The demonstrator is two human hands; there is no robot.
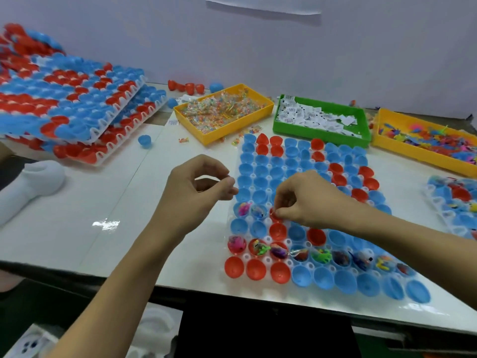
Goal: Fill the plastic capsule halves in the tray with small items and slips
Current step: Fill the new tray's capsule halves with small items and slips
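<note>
right hand (307, 200) fingers (280, 214) pinch over a red capsule half (275, 215) in tray (268, 239).

I see blue and red capsule halves (260, 174), a yellow bin (206, 135) at eleven o'clock, a green bin (320, 134) at one.

wall: I see it plain, pale lavender (361, 47), paper sheet (263, 7) at top | table: glossy white (77, 202), light glare (105, 224) | below: dark.

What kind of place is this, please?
Probably a small toy-packing workbench: a tray of capsule halves, stacked trays at the left, and bins of candy packets and paper slips.
</note>
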